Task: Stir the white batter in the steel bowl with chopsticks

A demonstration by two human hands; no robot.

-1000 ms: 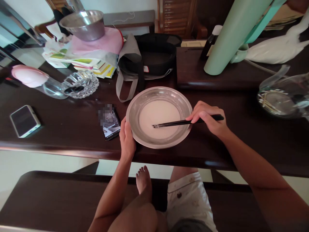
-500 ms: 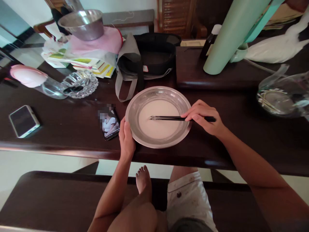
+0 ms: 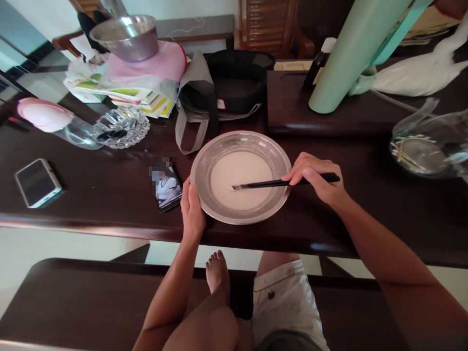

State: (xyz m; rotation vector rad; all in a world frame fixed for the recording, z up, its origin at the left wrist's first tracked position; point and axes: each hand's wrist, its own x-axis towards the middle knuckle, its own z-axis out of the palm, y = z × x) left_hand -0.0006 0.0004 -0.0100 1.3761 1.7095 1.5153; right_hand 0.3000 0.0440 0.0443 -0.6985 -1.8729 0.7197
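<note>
A round steel plate (image 3: 278, 161) holding a pale white liquid (image 3: 237, 175) sits near the front edge of the dark wooden table (image 3: 91, 190). My left hand (image 3: 192, 209) is curled against the plate's left rim and grips it. My right hand (image 3: 318, 183) pinches a pair of black chopsticks (image 3: 270, 184) at their thick end. The chopsticks lie nearly level, and their tips dip into the liquid near the plate's middle.
A lit phone (image 3: 166, 187) lies just left of the plate, a second phone (image 3: 36, 181) further left. Behind are a glass ashtray (image 3: 124, 126), a pink-capped bottle (image 3: 54, 122), a black bag (image 3: 226, 83), books with a steel bowl (image 3: 126, 36), a green tube (image 3: 351, 53) and a glass jug (image 3: 427, 146).
My right hand drew the chopsticks back to the right after pushing them left, so their tips swept through the liquid. My left hand stayed on the rim.
</note>
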